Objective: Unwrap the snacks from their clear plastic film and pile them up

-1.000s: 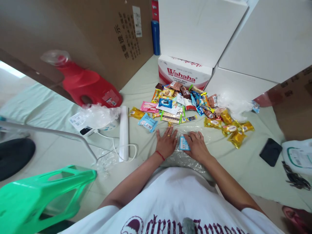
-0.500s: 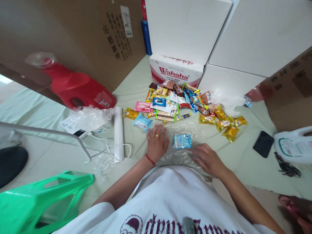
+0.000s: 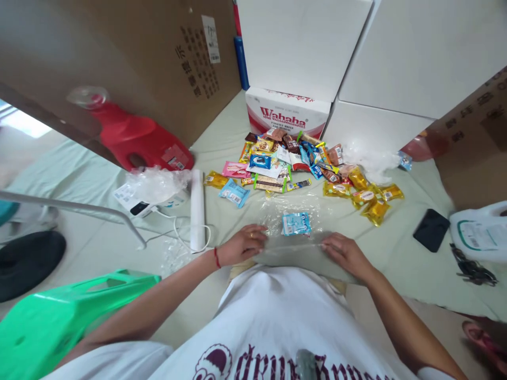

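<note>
A clear plastic bag (image 3: 295, 248) lies flat on the pale green sheet in front of me, with a light blue snack packet (image 3: 296, 224) inside it. My left hand (image 3: 241, 244) pinches the bag's near left edge, fingers closed. My right hand (image 3: 344, 252) grips the bag's near right edge, fingers curled. Beyond the bag spreads a pile of several small snack packets (image 3: 293, 158), with yellow packets (image 3: 366, 196) at its right.
A Wahaha carton (image 3: 287, 113) and white boxes (image 3: 304, 42) stand behind the pile. A brown cardboard box (image 3: 130, 58), a red jug (image 3: 138, 140), crumpled plastic (image 3: 154, 182) and a white roll (image 3: 197, 208) lie left. A green stool (image 3: 59, 322) is near left. A black phone (image 3: 431, 229) lies right.
Both hands pulled back from the blue packet toward me. They went from lying flat on the bag to gripping its near edge at each side.
</note>
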Tool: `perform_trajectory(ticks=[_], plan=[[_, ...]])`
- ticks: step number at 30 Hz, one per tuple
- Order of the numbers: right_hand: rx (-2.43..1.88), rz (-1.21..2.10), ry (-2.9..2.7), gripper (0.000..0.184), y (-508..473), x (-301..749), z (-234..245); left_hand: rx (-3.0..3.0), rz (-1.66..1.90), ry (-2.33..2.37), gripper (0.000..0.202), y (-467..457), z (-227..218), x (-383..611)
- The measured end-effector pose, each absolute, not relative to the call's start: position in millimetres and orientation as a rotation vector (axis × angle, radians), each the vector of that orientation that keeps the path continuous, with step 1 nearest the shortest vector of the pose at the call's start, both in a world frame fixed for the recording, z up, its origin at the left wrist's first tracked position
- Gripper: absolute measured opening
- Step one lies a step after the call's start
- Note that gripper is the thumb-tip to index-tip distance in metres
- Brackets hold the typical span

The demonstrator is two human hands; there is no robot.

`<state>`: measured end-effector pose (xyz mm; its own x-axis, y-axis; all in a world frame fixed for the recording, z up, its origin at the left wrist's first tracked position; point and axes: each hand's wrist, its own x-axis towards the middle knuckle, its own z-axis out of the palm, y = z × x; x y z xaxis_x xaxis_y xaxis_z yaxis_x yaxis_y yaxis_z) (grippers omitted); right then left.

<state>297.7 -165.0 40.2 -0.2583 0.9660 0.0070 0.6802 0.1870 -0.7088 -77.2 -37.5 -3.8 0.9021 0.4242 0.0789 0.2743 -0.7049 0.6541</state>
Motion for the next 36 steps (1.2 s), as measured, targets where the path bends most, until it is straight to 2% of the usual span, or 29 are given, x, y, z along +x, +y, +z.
perform_trajectory(ticks=[5,9,12,14,19,21,23,27,29,32,36], plan=[[-1.655,1.011,-1.806,0.040,-118,313,50,2.139,0.566,0.749,0.037,-1,15,-50],[-1.801,1.125,-1.684,0.048,-88,317,30,2.007,0.452,1.181,0.044,27,5,-29],[-1.945,1.080,-1.774,0.048,-85,315,20,1.964,0.434,1.418,0.029,33,-8,-24],[-2.071,0.990,-1.882,0.044,-86,315,23,1.981,0.544,1.538,0.017,31,-10,-28],[-2.170,0.366,-2.096,0.037,-64,320,54,2.044,0.978,1.886,0.018,5,17,-41],[-2.071,0.283,-2.211,0.035,-40,315,59,2.121,1.102,1.844,0.021,-10,32,-34],[-2.008,0.313,-2.335,0.035,-15,303,57,2.304,1.032,1.579,0.030,-25,42,-17],[-2.100,0.502,-2.356,0.039,25,275,42,2.645,0.447,0.977,0.042,-40,41,30],[-2.141,0.706,-2.265,0.031,37,270,36,2.697,0.240,0.927,0.040,-40,34,47],[-2.073,0.943,-2.210,0.014,43,274,35,2.717,0.140,0.983,0.038,-41,24,55],[-1.777,0.957,-2.210,0.017,31,284,45,2.760,0.149,0.994,0.039,-45,15,51]])
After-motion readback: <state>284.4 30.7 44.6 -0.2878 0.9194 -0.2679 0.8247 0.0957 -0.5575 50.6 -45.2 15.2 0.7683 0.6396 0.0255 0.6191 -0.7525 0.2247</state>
